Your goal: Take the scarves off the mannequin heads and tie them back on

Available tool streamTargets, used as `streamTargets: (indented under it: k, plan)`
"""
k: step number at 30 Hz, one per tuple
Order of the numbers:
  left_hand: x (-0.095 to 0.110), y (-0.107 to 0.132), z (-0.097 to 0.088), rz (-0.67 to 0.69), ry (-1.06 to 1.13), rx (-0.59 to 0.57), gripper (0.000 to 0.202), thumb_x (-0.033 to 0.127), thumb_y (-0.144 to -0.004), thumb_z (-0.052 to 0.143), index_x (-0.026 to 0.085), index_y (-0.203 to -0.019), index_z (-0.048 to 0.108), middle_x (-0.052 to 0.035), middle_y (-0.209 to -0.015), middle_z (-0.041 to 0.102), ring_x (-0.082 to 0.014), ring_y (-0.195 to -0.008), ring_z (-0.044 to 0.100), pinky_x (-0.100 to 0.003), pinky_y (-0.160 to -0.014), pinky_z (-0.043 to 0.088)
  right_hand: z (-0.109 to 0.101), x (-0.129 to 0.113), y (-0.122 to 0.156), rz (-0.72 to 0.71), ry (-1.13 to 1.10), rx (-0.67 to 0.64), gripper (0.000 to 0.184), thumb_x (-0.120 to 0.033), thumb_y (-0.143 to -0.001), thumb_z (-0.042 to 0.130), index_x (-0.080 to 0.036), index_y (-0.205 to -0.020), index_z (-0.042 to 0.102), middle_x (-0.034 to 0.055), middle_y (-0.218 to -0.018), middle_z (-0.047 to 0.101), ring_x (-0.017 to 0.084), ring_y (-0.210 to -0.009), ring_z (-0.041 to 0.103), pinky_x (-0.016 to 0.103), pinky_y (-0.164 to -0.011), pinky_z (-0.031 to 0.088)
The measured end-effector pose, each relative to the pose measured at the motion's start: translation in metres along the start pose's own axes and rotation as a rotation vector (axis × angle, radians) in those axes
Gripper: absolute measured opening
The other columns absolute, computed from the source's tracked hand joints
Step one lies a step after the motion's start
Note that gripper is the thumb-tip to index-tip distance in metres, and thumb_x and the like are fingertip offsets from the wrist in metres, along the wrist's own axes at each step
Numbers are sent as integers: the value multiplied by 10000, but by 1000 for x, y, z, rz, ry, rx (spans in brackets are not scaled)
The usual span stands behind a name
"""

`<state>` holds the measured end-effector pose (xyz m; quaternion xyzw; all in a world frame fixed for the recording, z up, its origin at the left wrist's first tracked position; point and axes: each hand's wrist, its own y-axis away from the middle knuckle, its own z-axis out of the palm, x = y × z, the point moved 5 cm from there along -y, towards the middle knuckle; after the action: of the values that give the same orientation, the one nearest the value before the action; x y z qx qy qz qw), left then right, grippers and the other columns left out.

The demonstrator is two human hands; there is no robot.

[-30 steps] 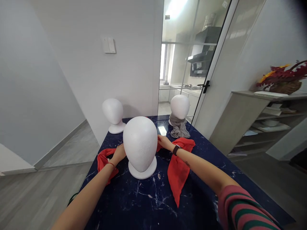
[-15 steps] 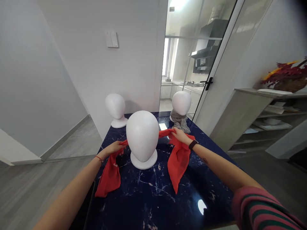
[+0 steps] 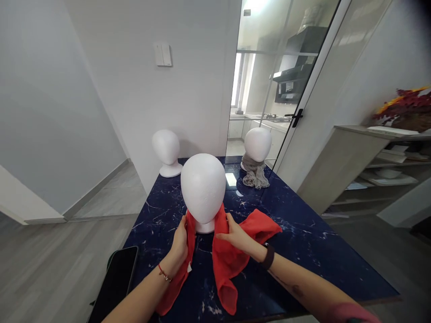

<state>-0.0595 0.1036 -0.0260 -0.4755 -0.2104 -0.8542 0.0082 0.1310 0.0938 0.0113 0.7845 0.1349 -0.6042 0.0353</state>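
Head view shows the red scarf (image 3: 227,260) wrapped around the neck of the white foam head (image 3: 203,188), its two ends hanging toward me over the dark marbled table (image 3: 303,251). My left hand (image 3: 180,244) is closed on the left end just beside the head's base, and my right hand (image 3: 237,235) pinches the right end close under the chin. A black phone (image 3: 116,282) lies at the table's left edge near my left forearm. Bare tabletop opens to my right, and two more foam heads (image 3: 166,148) stand well apart at the far edge, one wearing a grey scarf (image 3: 256,177)
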Motion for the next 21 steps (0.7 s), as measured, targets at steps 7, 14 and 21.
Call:
streamTargets:
  k: [7,14,21]
  plan:
    - [-19,6,-3,240,-208,30,514,245,-769,632,245,-1246,440,-77,-1060,646,-178,-884,651,-317,-785,502,31,-1,-1,13,84,25,506,-170,-747,561,-187,-1206,349,55,-989,637,191,-882,622,315,-788,498]
    - [-15,18,-5,500,-515,81,145,299,-806,551,211,-895,477,-2,-848,565,-151,-761,564,-307,-740,451,31,-2,13,18,631,-69,495,-217,-816,561,-120,-1266,378,168,-1039,651,278,-948,641,343,-779,469]
    - [-19,20,-3,535,-529,30,53,256,-800,509,206,-815,517,-12,-817,566,-177,-789,552,-330,-776,432,45,-13,18,21,263,-44,594,-307,-792,635,-157,-1296,360,137,-1145,626,238,-1022,622,313,-814,481]
